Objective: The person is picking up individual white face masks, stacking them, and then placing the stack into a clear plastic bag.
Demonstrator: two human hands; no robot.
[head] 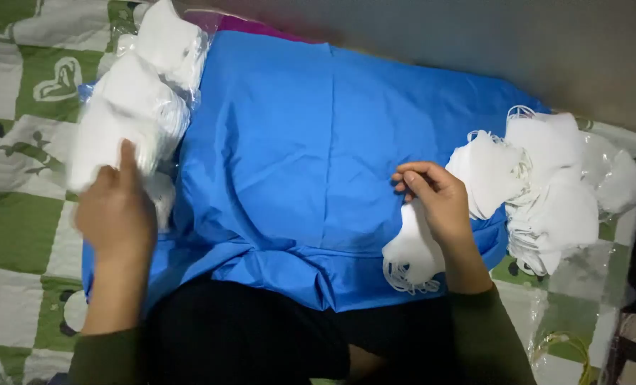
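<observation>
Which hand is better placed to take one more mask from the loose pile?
Probably the right hand: it lies beside the loose pile of white masks. The left hand is at the bagged stack.

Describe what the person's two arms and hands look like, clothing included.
Both hands are bare: no gloves, rings or watch show on the left hand or the right hand. Each forearm ends in a dark olive-green long sleeve, pushed back above the wrist, plain, with no visible markings.
</observation>
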